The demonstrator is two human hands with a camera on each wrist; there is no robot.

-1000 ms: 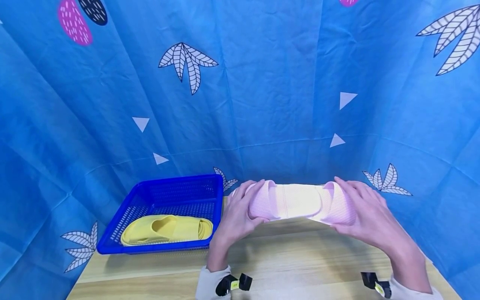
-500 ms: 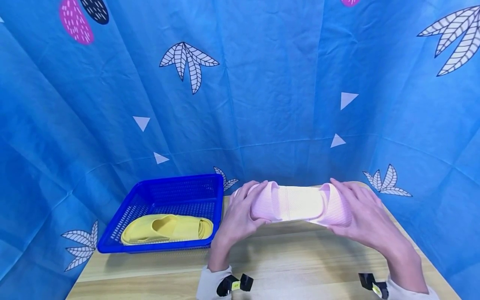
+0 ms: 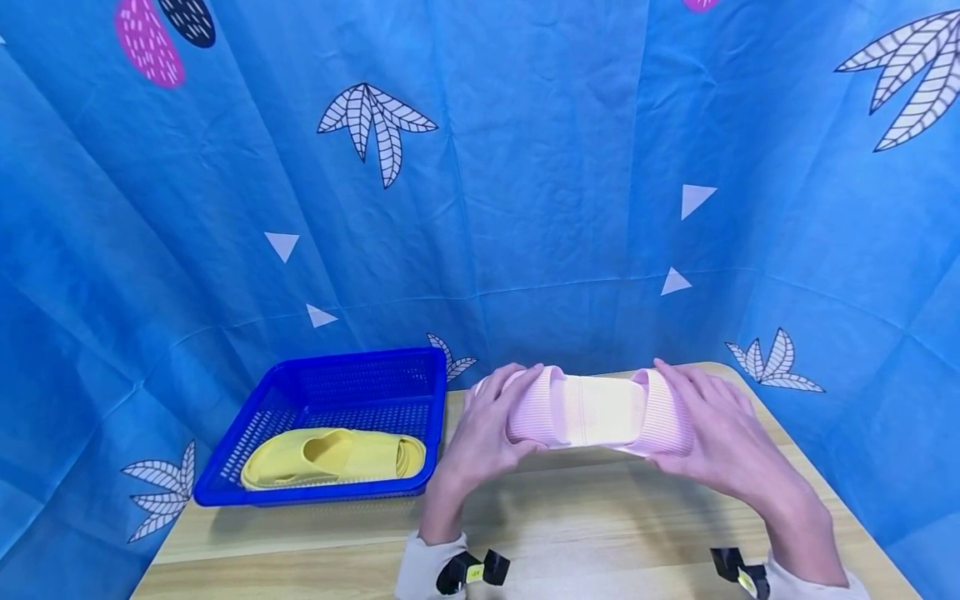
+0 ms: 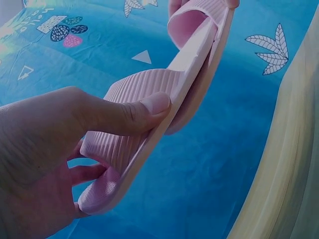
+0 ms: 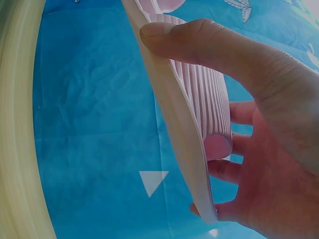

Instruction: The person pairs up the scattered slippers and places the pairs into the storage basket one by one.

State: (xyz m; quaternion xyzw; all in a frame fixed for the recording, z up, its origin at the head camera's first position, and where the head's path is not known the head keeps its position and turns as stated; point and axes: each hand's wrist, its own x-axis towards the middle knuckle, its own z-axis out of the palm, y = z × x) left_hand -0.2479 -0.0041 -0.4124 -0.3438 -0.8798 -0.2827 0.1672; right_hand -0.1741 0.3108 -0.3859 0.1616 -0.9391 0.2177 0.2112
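Note:
Two pale pink slides with ribbed straps are held up above the table, toes pointing outward and heel parts overlapping. My left hand [image 3: 480,437] grips the left slide [image 3: 536,408] by its strap end. In the left wrist view the thumb [image 4: 157,104] presses the strap near the sole's edge, with the fingers on the far side. My right hand [image 3: 723,442] grips the right slide [image 3: 666,414] at its toe end. In the right wrist view the thumb [image 5: 154,32] lies along the sole's edge and the fingers reach behind the strap. Where the soles overlap, part is hidden.
A blue mesh basket [image 3: 315,498] stands on the left of the wooden table [image 3: 570,533]. Yellow slides [image 3: 352,457] lie in it, near its front wall. A blue patterned curtain [image 3: 540,183] hangs behind the table and on both sides.
My right hand has moved left and my left hand slightly right. The two pink slides have come closer together, with more overlap, and sit slightly lower.

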